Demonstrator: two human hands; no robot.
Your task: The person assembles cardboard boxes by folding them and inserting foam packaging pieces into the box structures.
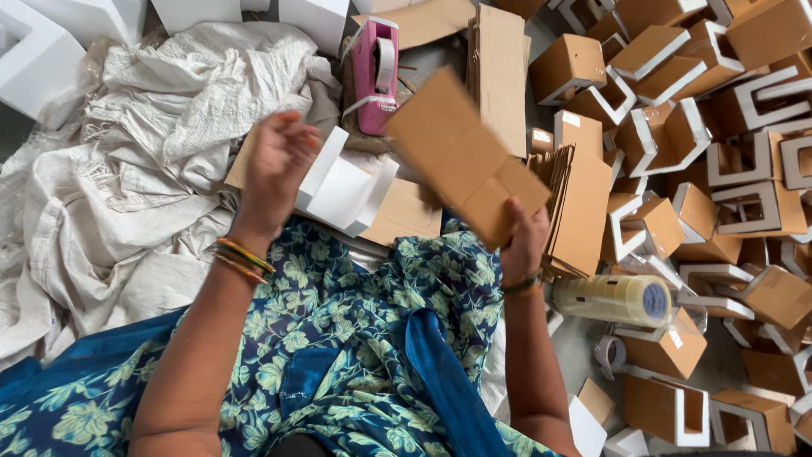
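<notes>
1. Right hand (523,245) grips the flat cardboard blank (463,156) by its lower edge, raised at centre frame.
2. It looks light, stiff yet bendable along its creases; best held by the edges.
3. Left hand (277,169) hovers at nine o'clock, fingers loosely curled, grasping nothing.
4. Pink tape dispenser (376,72) at twelve, tape roll (616,300) at four, white foam piece (347,186) beneath, finished boxes (719,152) crowding three o'clock.

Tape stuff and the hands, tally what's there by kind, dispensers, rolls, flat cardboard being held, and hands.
Pink tape dispenser: 1
Clear tape stack: 1
Small tape roll: 1
Flat cardboard sheet, held by the right hand: 1
Hands, right plus left hand, which is raised and holds nothing: 2
Total: 6
</notes>
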